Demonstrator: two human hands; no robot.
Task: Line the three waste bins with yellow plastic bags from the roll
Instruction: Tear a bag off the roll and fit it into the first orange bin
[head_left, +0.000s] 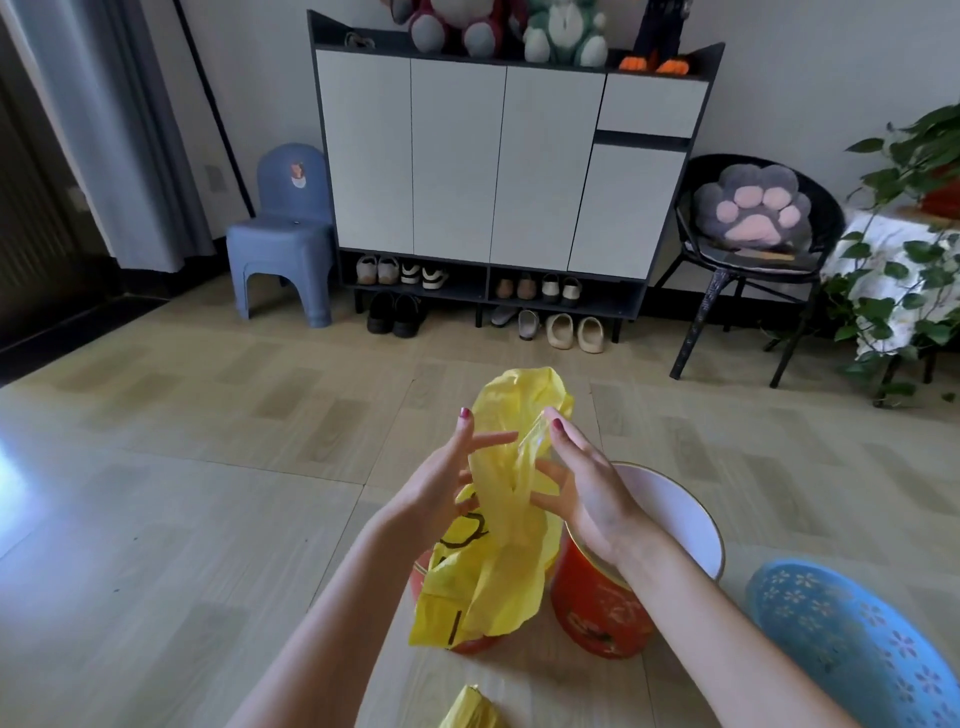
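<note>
Both hands, left hand (441, 483) and right hand (587, 493), hold one yellow bag (498, 545) above the red bin (597, 608), fingers spread wide, rubbing its mouth apart. No bin looks lined: the white bin (685, 509) behind and the part-hidden one left of the red bin show no liner, and the roll (470, 709) lies in front.

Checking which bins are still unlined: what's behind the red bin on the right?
A white bin stands behind the red bin; its visible inner wall looks bare. The right hand covers part of it.
</note>
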